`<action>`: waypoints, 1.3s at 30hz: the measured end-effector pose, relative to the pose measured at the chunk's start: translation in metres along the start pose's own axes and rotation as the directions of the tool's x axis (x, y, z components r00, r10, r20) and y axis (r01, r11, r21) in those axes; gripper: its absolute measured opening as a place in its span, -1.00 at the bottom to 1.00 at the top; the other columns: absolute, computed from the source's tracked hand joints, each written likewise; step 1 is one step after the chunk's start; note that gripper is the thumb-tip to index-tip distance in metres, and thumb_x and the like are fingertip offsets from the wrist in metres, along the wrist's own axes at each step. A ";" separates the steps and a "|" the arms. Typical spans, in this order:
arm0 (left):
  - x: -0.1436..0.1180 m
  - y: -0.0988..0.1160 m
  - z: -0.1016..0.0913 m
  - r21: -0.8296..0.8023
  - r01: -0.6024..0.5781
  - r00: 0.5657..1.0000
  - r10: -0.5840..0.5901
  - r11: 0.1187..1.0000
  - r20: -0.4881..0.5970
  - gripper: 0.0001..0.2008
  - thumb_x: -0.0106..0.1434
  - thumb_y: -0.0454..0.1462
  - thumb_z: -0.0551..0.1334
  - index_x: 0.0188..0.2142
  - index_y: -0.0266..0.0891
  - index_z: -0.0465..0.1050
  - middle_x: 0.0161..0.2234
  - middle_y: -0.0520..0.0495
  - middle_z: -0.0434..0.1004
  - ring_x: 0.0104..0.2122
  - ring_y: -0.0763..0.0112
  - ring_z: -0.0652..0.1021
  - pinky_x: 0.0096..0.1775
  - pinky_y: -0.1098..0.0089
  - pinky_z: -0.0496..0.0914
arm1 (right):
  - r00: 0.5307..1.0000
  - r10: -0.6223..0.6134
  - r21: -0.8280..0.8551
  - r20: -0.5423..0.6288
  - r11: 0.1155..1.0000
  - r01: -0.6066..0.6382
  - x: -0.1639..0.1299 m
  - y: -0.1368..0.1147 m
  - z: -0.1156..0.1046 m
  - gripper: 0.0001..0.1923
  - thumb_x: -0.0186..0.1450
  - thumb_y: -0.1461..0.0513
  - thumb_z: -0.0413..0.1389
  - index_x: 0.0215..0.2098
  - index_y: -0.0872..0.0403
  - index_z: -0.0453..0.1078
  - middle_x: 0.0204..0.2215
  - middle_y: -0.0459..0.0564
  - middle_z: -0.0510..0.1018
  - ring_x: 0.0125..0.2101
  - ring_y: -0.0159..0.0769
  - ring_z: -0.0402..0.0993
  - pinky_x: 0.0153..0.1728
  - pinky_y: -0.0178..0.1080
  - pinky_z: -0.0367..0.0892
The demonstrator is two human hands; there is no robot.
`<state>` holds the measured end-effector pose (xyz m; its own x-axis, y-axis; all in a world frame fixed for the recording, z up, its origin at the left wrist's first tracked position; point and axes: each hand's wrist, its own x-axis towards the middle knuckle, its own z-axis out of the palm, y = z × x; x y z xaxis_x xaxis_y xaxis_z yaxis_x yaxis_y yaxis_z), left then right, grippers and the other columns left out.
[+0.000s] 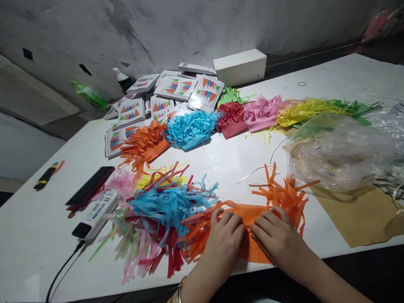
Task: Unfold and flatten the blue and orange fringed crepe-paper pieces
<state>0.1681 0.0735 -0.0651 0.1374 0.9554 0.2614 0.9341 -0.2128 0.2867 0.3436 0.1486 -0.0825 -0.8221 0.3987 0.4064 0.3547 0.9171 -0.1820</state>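
Both my hands press flat on an orange fringed tissue-paper piece [252, 212] at the near edge of the white table [233, 160]. My left hand [225, 235] lies on its left part, my right hand [274, 233] on its right part, fingertips almost meeting. Orange fringe strips stick out past both hands. Just left of my left hand sits a tangled heap of blue, red, yellow, pink and green fringe [160, 210].
Further back lie stacks of orange [145, 145], blue [191, 128], red [232, 120], pink [261, 111] and yellow-green [315, 109] fringe, printed cards [176, 92] and a white box [240, 65]. A plastic bag [341, 151] on brown paper sits right; a phone [91, 183] and power strip [94, 212] left.
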 end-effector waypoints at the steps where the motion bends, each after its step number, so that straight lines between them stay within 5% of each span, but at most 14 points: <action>1: 0.001 -0.001 0.000 -0.015 0.004 1.000 -0.004 1.000 0.000 -0.88 0.27 -0.38 0.18 -0.35 -0.17 0.46 -0.33 0.00 0.58 -0.26 0.26 0.48 0.01 0.05 0.21 | 1.000 -0.016 0.000 0.001 1.000 0.016 0.002 -0.001 0.001 -0.77 0.32 0.42 -0.04 -0.28 0.07 0.42 -0.43 -0.11 0.48 -0.33 -0.23 0.40 0.01 0.01 0.19; 8: -0.002 -0.003 -0.002 -0.088 0.008 1.000 -0.010 0.996 -0.027 -0.85 0.30 -0.39 0.16 -0.32 -0.15 0.46 -0.31 0.01 0.59 -0.25 0.27 0.47 0.00 0.05 0.20 | 0.999 0.018 0.034 -0.042 0.999 -0.017 0.007 -0.005 0.008 -0.81 0.35 0.37 -0.01 -0.34 0.06 0.40 -0.47 -0.13 0.46 -0.41 -0.28 0.38 -0.12 -0.05 0.25; 17: -0.002 -0.005 -0.001 -0.194 0.085 0.991 -0.104 0.977 -0.090 -0.86 0.26 -0.32 0.29 -0.45 -0.14 0.46 -0.40 0.10 0.60 -0.30 0.36 0.47 -0.04 0.17 0.24 | 0.998 -0.024 0.051 -0.056 0.998 0.027 -0.010 0.013 -0.004 -0.71 0.35 0.43 -0.09 -0.27 0.05 0.44 -0.41 -0.09 0.55 -0.26 -0.23 0.47 0.04 -0.03 0.23; 22: -0.005 -0.003 -0.001 -0.132 0.085 0.994 -0.094 0.988 -0.061 -0.88 0.29 -0.33 0.25 -0.38 -0.11 0.50 -0.35 0.10 0.62 -0.27 0.34 0.49 -0.01 0.11 0.20 | 0.993 0.085 0.073 -0.086 0.994 -0.079 -0.028 0.028 -0.011 -0.66 0.37 0.40 -0.14 -0.19 -0.01 0.44 -0.28 -0.08 0.61 -0.15 -0.20 0.49 0.16 0.04 0.16; 30: 0.005 0.011 -0.003 0.126 0.262 0.956 -0.275 0.957 0.104 -0.89 0.28 -0.37 0.19 -0.37 -0.21 0.46 -0.22 -0.08 0.58 -0.18 0.17 0.50 -0.01 -0.05 0.24 | 0.944 0.325 -0.093 -0.061 0.940 -0.330 -0.007 0.011 -0.006 -0.83 0.34 0.33 -0.01 -0.35 0.06 0.40 -0.34 0.01 0.56 -0.25 -0.09 0.48 0.02 0.18 0.18; 36: 0.004 0.012 0.005 0.184 -0.010 1.000 0.008 0.983 0.013 -0.92 0.28 -0.32 0.27 -0.37 -0.15 0.47 -0.34 0.07 0.58 -0.22 0.28 0.50 0.10 -0.02 0.14 | 0.997 0.079 -0.062 -0.023 0.995 -0.081 -0.008 0.006 -0.011 -0.72 0.32 0.42 -0.06 -0.27 -0.01 0.42 -0.36 -0.12 0.55 -0.16 -0.23 0.46 0.21 0.01 0.08; 39: 0.010 0.010 0.006 0.206 -0.028 0.999 0.019 0.978 0.044 -0.87 0.28 -0.32 0.27 -0.43 -0.16 0.45 -0.40 0.07 0.55 -0.25 0.29 0.49 0.08 0.01 0.20 | 1.000 0.019 -0.057 -0.009 0.998 -0.020 -0.008 0.005 -0.010 -0.72 0.31 0.41 -0.04 -0.15 0.04 0.44 -0.33 -0.07 0.57 -0.14 -0.16 0.46 0.23 0.06 0.07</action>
<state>0.1810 0.0820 -0.0650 0.1696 0.9593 0.2260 0.9777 -0.1925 0.0835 0.3567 0.1500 -0.0778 -0.8111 0.4161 0.4110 0.3955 0.9079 -0.1387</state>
